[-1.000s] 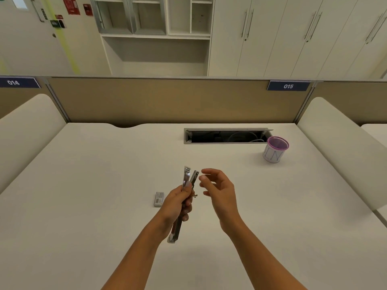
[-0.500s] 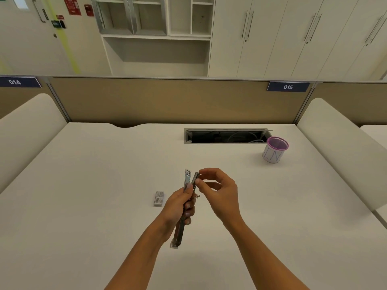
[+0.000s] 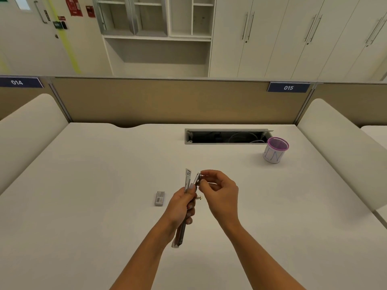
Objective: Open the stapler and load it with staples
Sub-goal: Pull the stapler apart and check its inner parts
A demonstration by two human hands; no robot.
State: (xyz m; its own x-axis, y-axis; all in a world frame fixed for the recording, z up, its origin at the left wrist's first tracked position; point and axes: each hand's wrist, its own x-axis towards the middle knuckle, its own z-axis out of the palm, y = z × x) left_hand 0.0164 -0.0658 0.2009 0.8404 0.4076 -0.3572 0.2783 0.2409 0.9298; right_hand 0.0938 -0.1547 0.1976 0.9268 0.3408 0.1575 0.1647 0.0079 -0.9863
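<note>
So you are in the opening step, with the stapler (image 3: 187, 197) off the desk (image 3: 83, 185) and held up in front of you. Your left hand (image 3: 181, 204) is wrapped around its middle, thumb on top, the long body pointing away from you and its near end sticking out below the palm. At the far end two metal parts stand apart in a narrow V — the stapler looks partly open. Your right hand (image 3: 219, 191) is pinched, thumb and forefinger closed on the tip of the right-hand metal part. Whether any staples are already in the channel is too small to tell. The small grey staple box (image 3: 160, 198) lies on the desk just left of your left hand, untouched as far as one can see. Next, I judge, you spread the parts fully to bare the channel — then free the right hand for the box.
</note>
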